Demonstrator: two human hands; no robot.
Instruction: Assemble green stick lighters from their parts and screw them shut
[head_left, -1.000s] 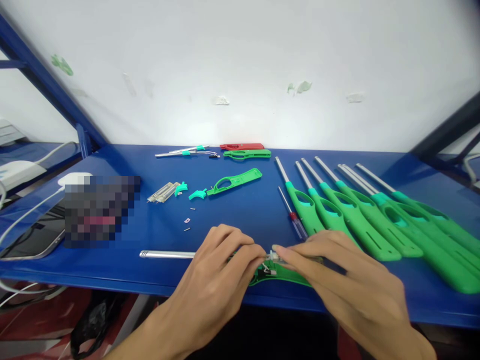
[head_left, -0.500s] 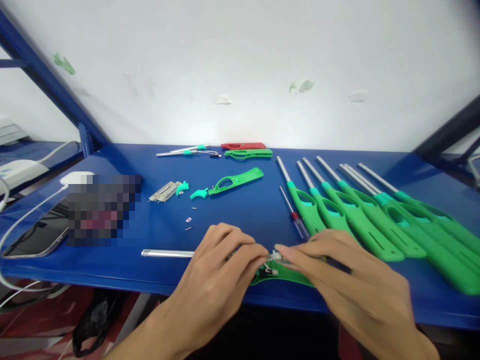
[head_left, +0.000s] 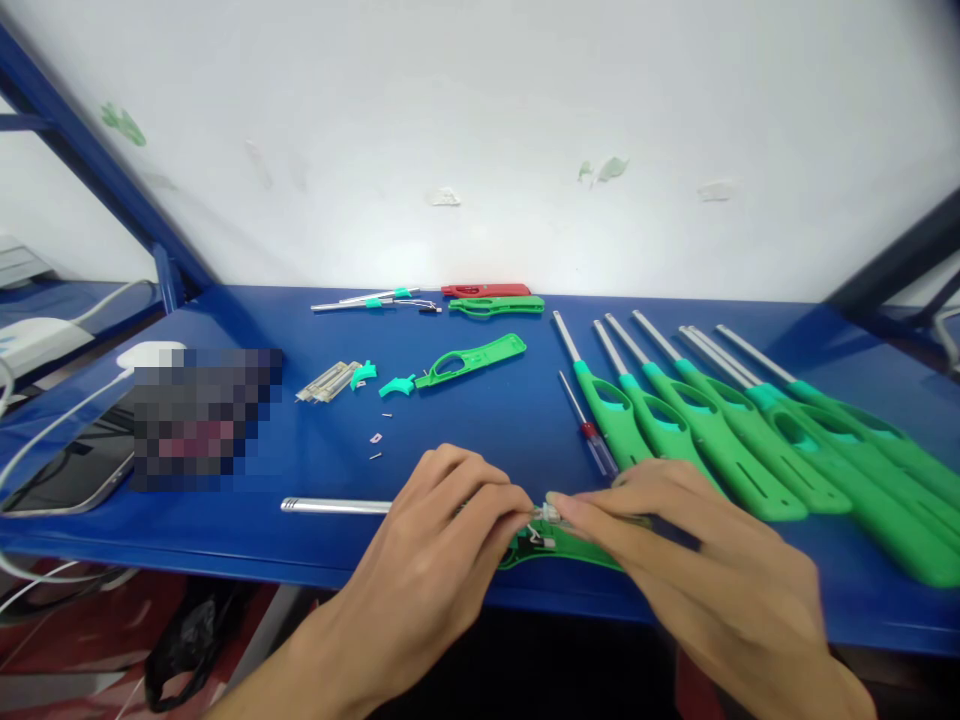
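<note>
An opened green lighter handle (head_left: 581,548) lies at the front edge of the bench, with wire and a small black part inside. Its metal lighter tube (head_left: 337,506) extends left under my left hand (head_left: 442,540). My left hand is closed, thumb and fingers pinching a small piece at the valve tip that its fingers mostly hide. My right hand (head_left: 697,560) grips a clear fuel tank, largely covered by the fingers, with its white valve (head_left: 551,512) showing at the thumb tip. Both hands meet at this valve, above the handle.
Several assembled green lighters (head_left: 690,420) lie at right, beside a screwdriver (head_left: 598,448). A green half shell (head_left: 480,358), teal triggers (head_left: 397,385), clear fuel tanks (head_left: 328,382) and small screws (head_left: 376,456) lie mid-bench. A red handle (head_left: 487,290) is behind; a phone (head_left: 71,460) is left.
My hands stay almost in place at the valve. My right thumb has shifted slightly to the left along it; the rest of the bench is as before.
</note>
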